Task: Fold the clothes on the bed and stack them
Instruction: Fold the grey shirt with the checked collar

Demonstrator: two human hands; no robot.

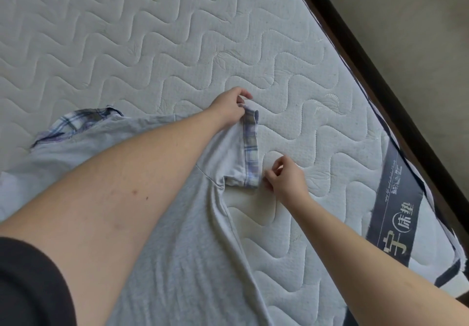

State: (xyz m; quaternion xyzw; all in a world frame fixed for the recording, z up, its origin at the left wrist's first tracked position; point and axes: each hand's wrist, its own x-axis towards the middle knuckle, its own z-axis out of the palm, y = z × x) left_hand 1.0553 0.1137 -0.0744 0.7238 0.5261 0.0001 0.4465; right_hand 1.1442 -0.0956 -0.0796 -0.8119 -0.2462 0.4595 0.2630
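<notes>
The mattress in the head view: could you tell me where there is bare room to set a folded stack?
The mattress lies bare beyond the grey shirt, up to the far edge. A narrower bare strip runs between the shirt's plaid sleeve cuff and the dark label. Around the cuff it is crowded: the left hand pinches it, with the right hand beside it.

One view only here, a wide-angle camera up on the person's head, tipped forward and steeply down over the bed (177, 34). It sits close: both forearms run in from the bottom edge, the left arm huge along the lower left with a dark sleeve (28, 285) at the corner, the left hand (229, 108) and right hand (286, 179) meeting near mid-frame. The whole picture is rolled, so the mattress edge and dark bed frame (380, 82) cut diagonally from top centre to the right edge, with floor (418, 16) beyond in the upper right corner. Wide-angle bending shows toward the edges.
</notes>
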